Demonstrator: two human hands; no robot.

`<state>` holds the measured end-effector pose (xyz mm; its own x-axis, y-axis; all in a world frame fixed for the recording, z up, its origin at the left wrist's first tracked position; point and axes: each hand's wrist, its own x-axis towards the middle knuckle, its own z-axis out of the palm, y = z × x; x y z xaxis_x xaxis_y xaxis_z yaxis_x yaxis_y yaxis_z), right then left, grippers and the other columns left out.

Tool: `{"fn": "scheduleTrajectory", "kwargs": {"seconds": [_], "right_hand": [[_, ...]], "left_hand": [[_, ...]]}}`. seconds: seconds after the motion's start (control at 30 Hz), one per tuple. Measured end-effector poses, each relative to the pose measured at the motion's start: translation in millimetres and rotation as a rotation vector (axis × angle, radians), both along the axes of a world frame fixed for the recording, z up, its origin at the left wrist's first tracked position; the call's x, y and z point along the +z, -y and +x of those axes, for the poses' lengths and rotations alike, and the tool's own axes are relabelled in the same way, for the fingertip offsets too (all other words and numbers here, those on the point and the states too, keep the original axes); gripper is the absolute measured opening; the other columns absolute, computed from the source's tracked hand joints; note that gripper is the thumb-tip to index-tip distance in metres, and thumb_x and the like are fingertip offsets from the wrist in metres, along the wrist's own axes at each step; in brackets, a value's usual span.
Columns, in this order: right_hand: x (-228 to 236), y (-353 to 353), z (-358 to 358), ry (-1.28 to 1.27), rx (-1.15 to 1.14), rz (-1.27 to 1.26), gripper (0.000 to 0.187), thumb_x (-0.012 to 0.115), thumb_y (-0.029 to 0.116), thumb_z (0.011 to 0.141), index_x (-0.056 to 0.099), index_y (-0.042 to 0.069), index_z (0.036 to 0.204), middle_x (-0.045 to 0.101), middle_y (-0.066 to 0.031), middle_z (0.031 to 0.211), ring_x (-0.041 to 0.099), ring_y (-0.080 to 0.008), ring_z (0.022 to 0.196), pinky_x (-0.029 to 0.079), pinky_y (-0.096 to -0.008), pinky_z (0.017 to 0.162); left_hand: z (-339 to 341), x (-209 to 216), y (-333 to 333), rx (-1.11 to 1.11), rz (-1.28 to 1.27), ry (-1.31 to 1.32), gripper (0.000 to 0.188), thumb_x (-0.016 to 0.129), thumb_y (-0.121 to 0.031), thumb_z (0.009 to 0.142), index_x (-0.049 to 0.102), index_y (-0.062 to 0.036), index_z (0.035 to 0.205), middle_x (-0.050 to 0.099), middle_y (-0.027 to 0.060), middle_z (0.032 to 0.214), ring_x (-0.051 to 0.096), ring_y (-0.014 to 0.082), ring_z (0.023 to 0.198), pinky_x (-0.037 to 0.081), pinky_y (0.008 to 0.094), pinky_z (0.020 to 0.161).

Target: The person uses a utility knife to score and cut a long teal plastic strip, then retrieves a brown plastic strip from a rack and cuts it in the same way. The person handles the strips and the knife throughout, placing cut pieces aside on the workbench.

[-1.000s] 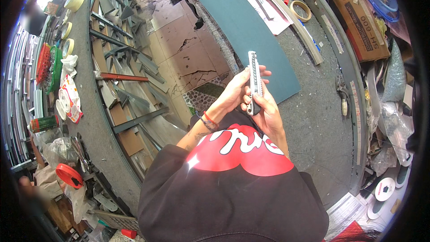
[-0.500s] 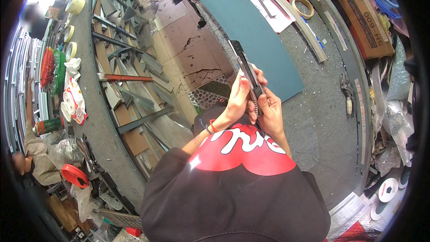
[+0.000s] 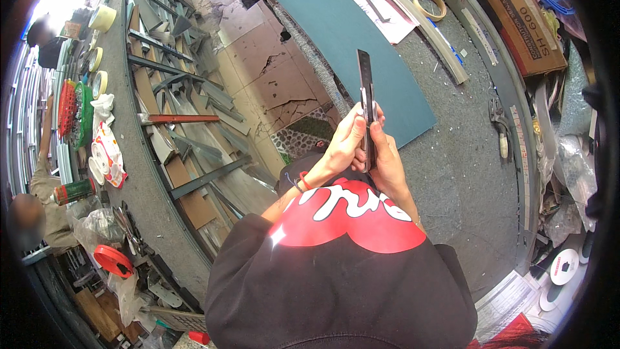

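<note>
Both my hands are closed round a long, slim black and silver piece (image 3: 365,72), whose exact kind I cannot make out. It stands nearly upright in the picture, its dark far end sticking out beyond my fingers. My left hand (image 3: 346,141) grips it from the left, thumb along its side. Pressed against its right side and near end is my right hand (image 3: 386,161), with some fingers hidden behind it. Beyond the hands lies a blue-grey sheet (image 3: 381,71) on the carpeted bench (image 3: 465,187).
Right of the sheet are a curved strip (image 3: 426,26), a tape roll (image 3: 429,5), pliers-like cutters (image 3: 500,129) and a cardboard box (image 3: 520,19). On the left, a rack (image 3: 206,178) holds several profile offcuts, and another person (image 3: 48,203) is beyond the left bench (image 3: 158,213).
The black and silver piece has turned in my hands, its far end swinging right so that it stands more upright and shows a narrower side. Both hands keep their hold.
</note>
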<state>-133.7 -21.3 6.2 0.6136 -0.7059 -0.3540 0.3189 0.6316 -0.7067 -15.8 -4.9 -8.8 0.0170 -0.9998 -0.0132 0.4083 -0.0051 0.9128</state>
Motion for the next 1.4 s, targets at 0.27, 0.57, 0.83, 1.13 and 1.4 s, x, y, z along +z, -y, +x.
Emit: {"fn": "scheduleTrajectory", "kwargs": {"seconds": [0.27, 0.57, 0.83, 1.13, 1.4], "right_hand": [[13, -9, 11, 0.122, -0.06, -0.178, 0.04, 0.042, 0.016, 0.095, 0.039, -0.006, 0.128, 0.058, -0.0094, 0.089, 0.06, -0.0155, 0.067, 0.053, -0.028, 0.064], [18, 1, -9, 0.211, 0.116, -0.241, 0.06, 0.053, 0.015, 0.093, 0.022, -0.006, 0.139, 0.054, -0.0166, 0.116, 0.062, -0.0197, 0.095, 0.05, -0.0317, 0.086], [26, 4, -17, 0.01, 0.084, -0.352, 0.062, 0.057, 0.016, 0.091, 0.025, -0.007, 0.138, 0.057, -0.0164, 0.111, 0.062, -0.0192, 0.09, 0.049, -0.0311, 0.085], [31, -1, -10, 0.089, 0.0, -0.107, 0.05, 0.05, 0.013, 0.094, 0.03, -0.008, 0.136, 0.058, -0.0142, 0.111, 0.061, -0.0181, 0.096, 0.051, -0.0322, 0.086], [13, -6, -9, -0.03, -0.068, -0.151, 0.037, 0.053, 0.02, 0.094, 0.046, -0.006, 0.12, 0.06, -0.0102, 0.102, 0.062, -0.0139, 0.088, 0.051, -0.0269, 0.079]], "left_hand": [[8, 9, 9, 0.178, -0.031, -0.171, 0.051, 0.03, -0.048, 0.097, 0.044, -0.0027, 0.117, 0.047, 0.008, 0.102, 0.049, 0.0174, 0.097, 0.043, 0.0316, 0.09], [4, 13, 18, 0.153, -0.028, -0.421, 0.047, 0.034, -0.045, 0.097, 0.043, -0.0028, 0.116, 0.045, 0.0059, 0.097, 0.047, 0.0153, 0.087, 0.043, 0.0295, 0.083], [-7, 12, 20, 0.187, -0.021, -0.321, 0.05, 0.035, -0.048, 0.097, 0.044, -0.002, 0.114, 0.047, 0.0062, 0.097, 0.048, 0.0151, 0.086, 0.043, 0.0294, 0.082], [-6, 20, 18, 0.396, -0.092, -0.15, 0.053, 0.032, -0.05, 0.097, 0.045, -0.0018, 0.114, 0.046, 0.006, 0.1, 0.049, 0.0146, 0.089, 0.046, 0.026, 0.076], [-10, 17, 13, 0.368, -0.2, 0.119, 0.062, 0.03, -0.059, 0.093, 0.046, -0.0022, 0.113, 0.048, 0.0073, 0.094, 0.048, 0.0101, 0.079, 0.043, 0.0231, 0.069]]}}
